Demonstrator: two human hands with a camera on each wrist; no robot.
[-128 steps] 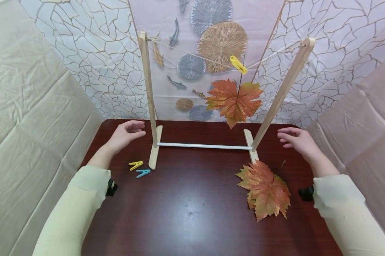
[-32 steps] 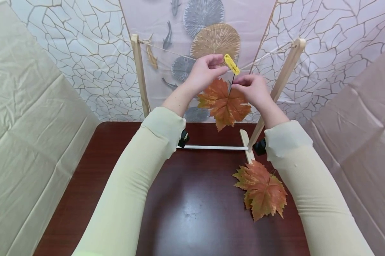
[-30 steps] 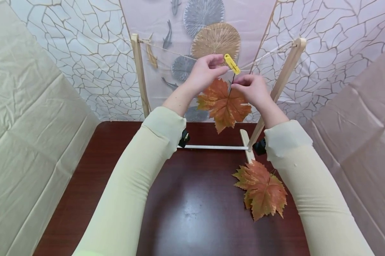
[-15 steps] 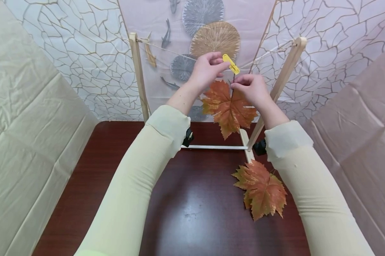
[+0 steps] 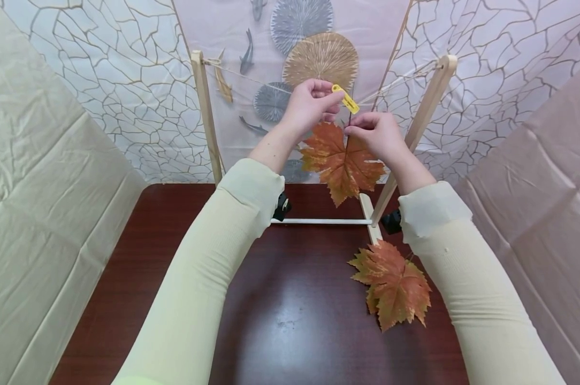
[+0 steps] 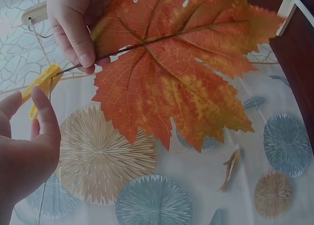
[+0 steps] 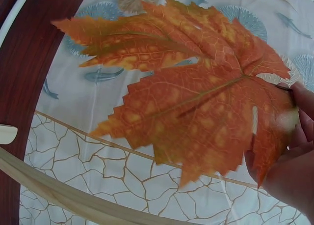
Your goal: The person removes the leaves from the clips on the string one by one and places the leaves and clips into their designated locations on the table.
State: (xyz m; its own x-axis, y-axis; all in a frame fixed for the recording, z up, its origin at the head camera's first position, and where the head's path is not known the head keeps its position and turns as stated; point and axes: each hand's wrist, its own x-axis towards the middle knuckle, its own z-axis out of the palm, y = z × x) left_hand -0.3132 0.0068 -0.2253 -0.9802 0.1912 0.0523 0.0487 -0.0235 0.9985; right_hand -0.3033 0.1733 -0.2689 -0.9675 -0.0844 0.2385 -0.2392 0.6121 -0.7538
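Note:
My left hand [image 5: 309, 107] pinches a yellow clothespin [image 5: 345, 100] between thumb and fingers. In the left wrist view, the clothespin [image 6: 43, 85] sits on the thin string, with the dark stem's end at its tip. My right hand [image 5: 379, 133] pinches that stem just below the clothespin. From the stem hangs an orange-red maple leaf [image 5: 344, 166], its blade spread broad in the right wrist view. Right-hand fingers cover part of the stem.
The string runs between two wooden posts [image 5: 205, 112] [image 5: 429, 101], joined low down by a white rod [image 5: 323, 221]. More maple leaves [image 5: 393, 286] lie overlapped on the dark red table [image 5: 280, 331], by the stand's right foot. My left sleeve [image 5: 208, 256] hides the left foot.
Both hands have come in from beside the stand to the hanging leaf. The left hand has taken hold of the clothespin, the right the stem. The leaf has swung slightly.

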